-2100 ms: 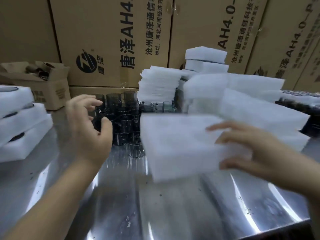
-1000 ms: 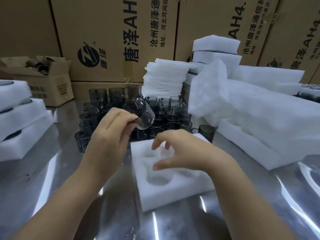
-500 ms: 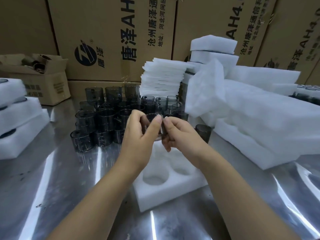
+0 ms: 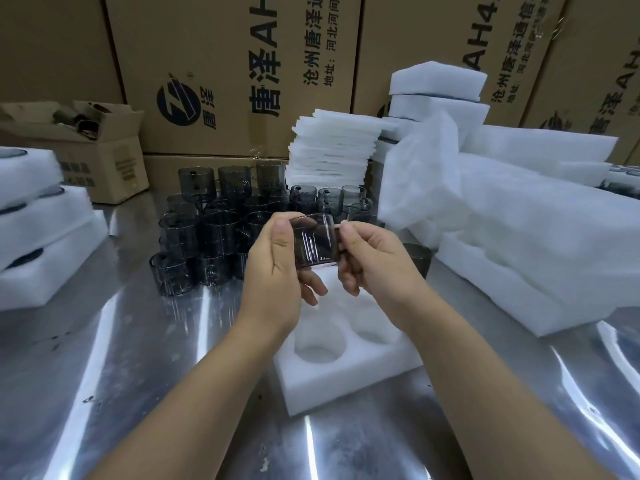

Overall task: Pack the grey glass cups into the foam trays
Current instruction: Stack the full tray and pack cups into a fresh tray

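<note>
My left grip [image 4: 277,268] and right grip [image 4: 374,261] hold one grey cup [image 4: 313,242] above the foam tray [image 4: 346,386], its visible pockets empty. Many cups [image 4: 204,230] behind it stand unpacked.

A: What lettering can be read?
B: The far carton [image 4: 225,57] carries, sideways, a round logo, "唐泽 AH", "沧州唐泽通信" and "地址:河北河间".
A: And right of it?
B: The next carton [image 4: 415,39] shows "AH4" and "沧州唐泽通信". Print on the small open box [image 4: 104,164] at far left is unreadable.

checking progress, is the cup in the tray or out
Out. Left hand and right hand hold the cup above the tray; visible pockets empty.
</note>
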